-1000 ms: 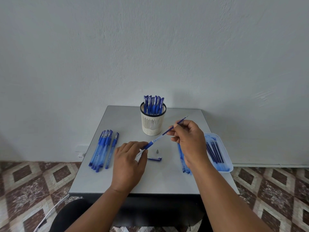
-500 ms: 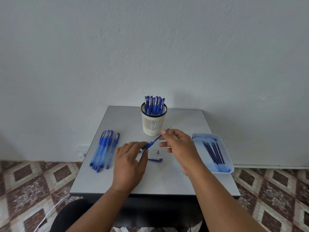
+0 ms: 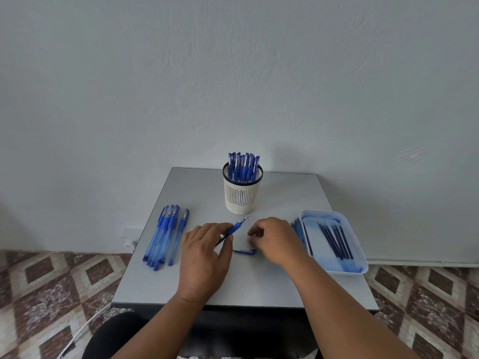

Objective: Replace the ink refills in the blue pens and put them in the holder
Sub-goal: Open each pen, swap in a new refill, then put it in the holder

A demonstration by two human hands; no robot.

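Your left hand (image 3: 204, 257) has its thumb and fingers pinched around the pen barrel (image 3: 231, 230) near the middle of the worktop (image 3: 259, 286), with the refill tip poking out toward the far edge. Your right hand (image 3: 277, 240) is right beside it, fingers curled down onto the surface just above the blue pen cap (image 3: 245, 252). Honestly can't tell if they've actually got anything pinched there, the fingertips hide it. The holder (image 3: 242, 194) sits near the far edge, already stuffed with capped blue pens (image 3: 243, 167). A bunch of pens (image 3: 166, 235) lies along the left edge, pretty much parallel, touching each other. Over at the right edge there's the white tray (image 3: 359, 255) with loose refills (image 3: 335, 239) lying in it, and a few more refills (image 3: 296, 226) between the tray and your right hand.
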